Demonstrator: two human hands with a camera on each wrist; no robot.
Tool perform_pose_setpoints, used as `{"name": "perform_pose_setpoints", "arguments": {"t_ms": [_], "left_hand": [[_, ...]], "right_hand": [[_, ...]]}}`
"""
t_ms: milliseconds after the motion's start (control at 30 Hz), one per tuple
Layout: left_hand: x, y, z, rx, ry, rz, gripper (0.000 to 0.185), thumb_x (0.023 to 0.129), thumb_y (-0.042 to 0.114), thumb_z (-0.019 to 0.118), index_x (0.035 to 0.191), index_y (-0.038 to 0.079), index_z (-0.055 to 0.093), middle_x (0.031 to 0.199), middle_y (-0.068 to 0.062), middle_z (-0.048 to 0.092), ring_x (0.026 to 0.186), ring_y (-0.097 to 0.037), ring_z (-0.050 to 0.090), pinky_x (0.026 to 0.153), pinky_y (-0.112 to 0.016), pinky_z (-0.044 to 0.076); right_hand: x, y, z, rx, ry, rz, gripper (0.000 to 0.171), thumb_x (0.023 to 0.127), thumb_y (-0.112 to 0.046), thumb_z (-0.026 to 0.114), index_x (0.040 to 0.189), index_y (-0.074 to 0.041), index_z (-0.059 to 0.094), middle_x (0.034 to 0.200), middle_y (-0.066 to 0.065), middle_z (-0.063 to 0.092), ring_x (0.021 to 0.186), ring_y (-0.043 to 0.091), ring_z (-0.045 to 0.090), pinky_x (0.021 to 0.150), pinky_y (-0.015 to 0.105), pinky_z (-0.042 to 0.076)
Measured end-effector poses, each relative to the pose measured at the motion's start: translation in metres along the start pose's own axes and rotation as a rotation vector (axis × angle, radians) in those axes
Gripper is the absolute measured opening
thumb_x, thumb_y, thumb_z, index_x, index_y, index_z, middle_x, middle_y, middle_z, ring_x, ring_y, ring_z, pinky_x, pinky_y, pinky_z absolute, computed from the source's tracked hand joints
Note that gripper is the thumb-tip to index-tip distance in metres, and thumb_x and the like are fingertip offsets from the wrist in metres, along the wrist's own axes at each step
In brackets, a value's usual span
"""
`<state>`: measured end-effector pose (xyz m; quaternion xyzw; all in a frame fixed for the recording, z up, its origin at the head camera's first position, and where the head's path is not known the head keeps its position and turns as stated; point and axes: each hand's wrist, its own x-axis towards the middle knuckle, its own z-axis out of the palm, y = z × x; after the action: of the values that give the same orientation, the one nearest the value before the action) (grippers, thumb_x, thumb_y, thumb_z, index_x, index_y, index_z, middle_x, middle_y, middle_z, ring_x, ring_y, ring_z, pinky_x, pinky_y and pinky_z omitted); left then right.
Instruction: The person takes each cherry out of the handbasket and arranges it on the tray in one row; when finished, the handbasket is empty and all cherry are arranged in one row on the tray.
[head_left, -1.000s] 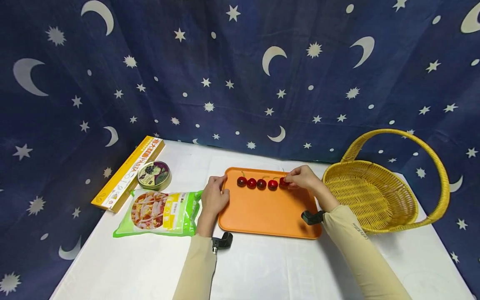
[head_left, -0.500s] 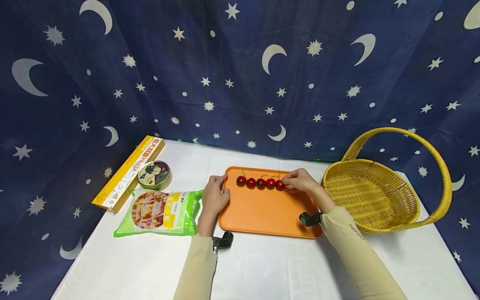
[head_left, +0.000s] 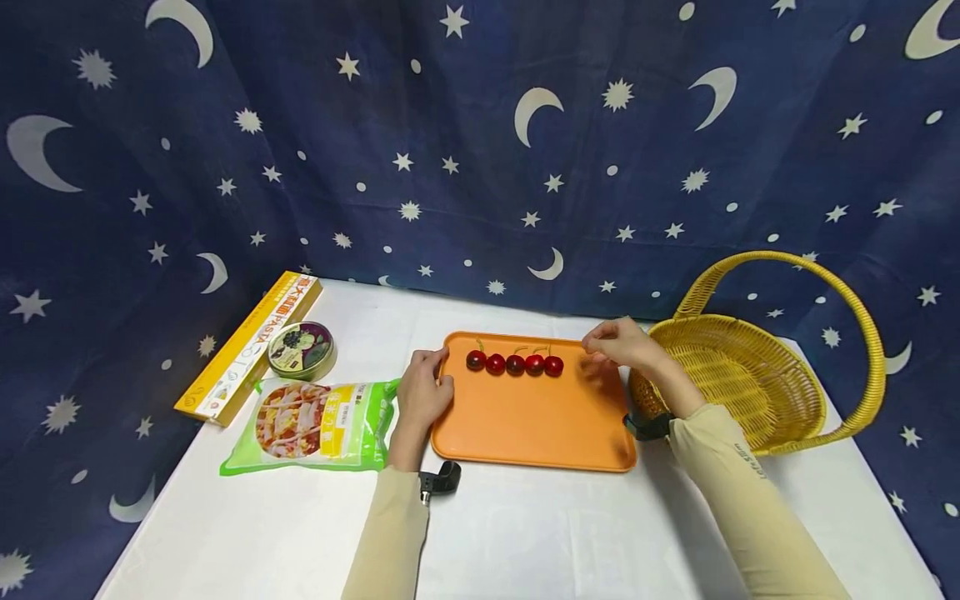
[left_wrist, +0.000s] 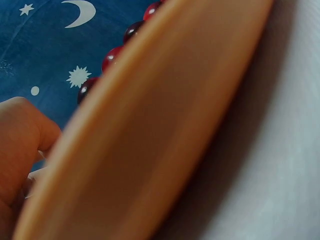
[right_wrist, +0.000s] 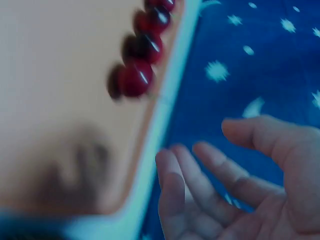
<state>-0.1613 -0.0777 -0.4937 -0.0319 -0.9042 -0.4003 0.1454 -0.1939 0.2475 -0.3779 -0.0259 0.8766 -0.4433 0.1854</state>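
Lining up cherries (head_left: 514, 364) along the far edge of the orange tray (head_left: 525, 425) — we're reading five of them sitting in a tight row, each touching or just beside its neighbour, stems pointing up toward the backdrop

Our right hand (head_left: 624, 343) is hovering above the tray's far right corner, just right of the last cherry and clear of it; fingers are loosely spread and relaxed in the right wrist view, holding nothing. Our left hand (head_left: 422, 392) is resting against the tray's left rim, fingers curling over the edge and bracing it; left wrist view is mostly tray wall with the cherries peeking over it, so we're not getting much more detail on that grip

Progress call: the row is looking complete, or close to it. We're seeing no loose cherries on the desk (head_left: 525, 533), and the part of the yellow wicker basket (head_left: 750, 383) showing to the right of the tray is looking bare, though its near wall is hiding some of the inside. So, judging from this, the placing is done and little is remaining beyond letting go of the tray

Off to the left, well apart from the tray, are sitting a green snack bag (head_left: 315, 425), a round tin (head_left: 302, 349) and a long yellow pasta box (head_left: 247, 350), all looking untouched
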Motion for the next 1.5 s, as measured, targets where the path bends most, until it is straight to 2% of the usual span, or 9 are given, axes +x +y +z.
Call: {"name": "perform_pose_setpoints", "arguments": {"t_ms": [167,267,367,500,633,800,1100,1267,1500], "left_hand": [[-0.001,-0.002,-0.001,0.005,-0.015,-0.018,0.049,0.079,0.007,0.06,0.128,0.004,0.066,0.112,-0.015,0.061,0.094,-0.032,0.063,0.074,-0.046,0.049],[-0.001,-0.002,-0.001,0.006,-0.02,-0.023,0.049,0.08,0.008,0.06,0.128,0.004,0.066,0.112,-0.015,0.061,0.094,-0.033,0.063,0.074,-0.046,0.049],[-0.001,-0.003,-0.001,0.008,-0.018,-0.019,0.049,0.079,0.008,0.06,0.128,0.004,0.066,0.112,-0.015,0.061,0.094,-0.032,0.063,0.074,-0.046,0.049],[-0.002,-0.004,-0.001,0.009,-0.015,-0.022,0.049,0.079,0.007,0.06,0.128,0.004,0.066,0.112,-0.015,0.061,0.093,-0.032,0.063,0.074,-0.045,0.049],[-0.003,-0.005,-0.001,0.011,-0.011,-0.03,0.049,0.079,0.006,0.06,0.127,0.004,0.066,0.111,-0.015,0.061,0.091,-0.031,0.063,0.072,-0.045,0.048],[-0.003,-0.006,-0.001,0.019,-0.006,-0.024,0.049,0.079,0.006,0.06,0.127,0.004,0.066,0.111,-0.015,0.06,0.09,-0.031,0.063,0.071,-0.044,0.048],[-0.002,-0.003,-0.001,0.011,-0.004,-0.017,0.049,0.079,0.006,0.06,0.127,0.003,0.066,0.11,-0.015,0.061,0.088,-0.031,0.062,0.07,-0.044,0.048],[-0.002,-0.002,0.0,0.012,-0.008,-0.018,0.049,0.079,0.007,0.06,0.128,0.004,0.066,0.11,-0.014,0.061,0.089,-0.031,0.063,0.07,-0.044,0.048],[-0.001,-0.001,0.002,0.009,0.002,-0.01,0.049,0.079,0.007,0.06,0.127,0.004,0.067,0.11,-0.014,0.061,0.089,-0.031,0.063,0.071,-0.045,0.048]], "right_hand": [[-0.016,0.007,-0.041,-0.014,-0.06,-0.042,0.035,0.096,-0.012,0.058,0.12,0.014,0.059,0.101,0.013,0.07,0.086,0.018,0.068,0.078,0.035,0.056],[-0.028,0.021,-0.065,0.011,-0.071,-0.038,0.038,0.099,-0.015,0.055,0.123,0.014,0.056,0.11,0.018,0.068,0.091,0.017,0.068,0.079,0.033,0.056],[-0.037,0.04,-0.083,0.014,-0.095,-0.012,0.042,0.101,-0.017,0.052,0.127,0.017,0.053,0.116,0.021,0.066,0.093,0.017,0.067,0.081,0.034,0.055],[-0.043,0.065,-0.096,-0.007,-0.192,0.062,0.041,0.1,-0.014,0.052,0.125,0.018,0.054,0.116,0.018,0.065,0.095,0.018,0.066,0.083,0.037,0.055],[-0.043,0.077,-0.095,-0.019,-0.322,0.146,0.033,0.097,-0.014,0.055,0.116,0.013,0.06,0.108,0.012,0.067,0.094,0.022,0.066,0.078,0.035,0.055],[-0.044,0.079,-0.087,-0.032,-0.398,0.221,0.03,0.093,-0.012,0.059,0.112,0.011,0.061,0.097,0.009,0.067,0.084,0.022,0.067,0.069,0.033,0.055],[-0.045,0.08,-0.077,-0.046,-0.399,0.359,0.025,0.087,-0.011,0.065,0.109,0.001,0.068,0.085,0.006,0.07,0.069,0.018,0.069,0.062,0.029,0.056],[-0.042,0.083,-0.076,-0.017,-0.436,0.374,0.019,0.085,-0.006,0.065,0.104,-0.001,0.069,0.08,0.005,0.069,0.065,0.014,0.067,0.06,0.025,0.055],[-0.042,0.085,-0.074,0.005,-0.475,0.368,0.018,0.076,0.002,0.065,0.093,-0.002,0.069,0.076,0.0,0.064,0.063,0.01,0.062,0.06,0.022,0.053]]}}
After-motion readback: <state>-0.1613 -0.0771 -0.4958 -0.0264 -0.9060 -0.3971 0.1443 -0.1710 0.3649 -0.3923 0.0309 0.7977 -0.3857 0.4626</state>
